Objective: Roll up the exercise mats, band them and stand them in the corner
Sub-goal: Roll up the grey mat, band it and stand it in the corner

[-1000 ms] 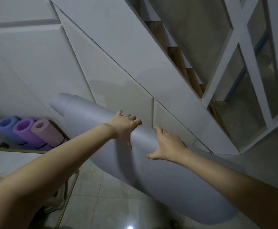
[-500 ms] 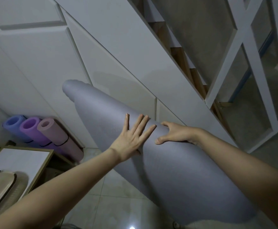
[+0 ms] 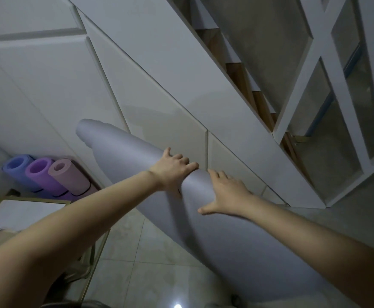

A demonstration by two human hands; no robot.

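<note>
A large grey exercise mat (image 3: 137, 178) lies as a thick roll, slanting from upper left to lower right above the tiled floor. My left hand (image 3: 172, 168) grips the roll near its middle, fingers curled over the far side. Just to the right, my right hand (image 3: 224, 192) presses on the roll with fingers spread and thumb stretched out. Three rolled mats lean in the corner at the left: a blue mat (image 3: 18, 168), a purple mat (image 3: 40, 174) and a pink mat (image 3: 67, 174), the purple and pink ones with black bands round them.
White panelled cabinets (image 3: 159, 96) under a staircase run behind the roll. A white stair railing (image 3: 328, 70) stands at the right. A gold-framed side table (image 3: 26, 210) sits at the lower left, close to the roll's near side. Pale floor tiles (image 3: 148, 274) lie below.
My left hand went from lying flat with straight fingers to curling over the roll. My right hand shifted toward me and spread flat on the mat.
</note>
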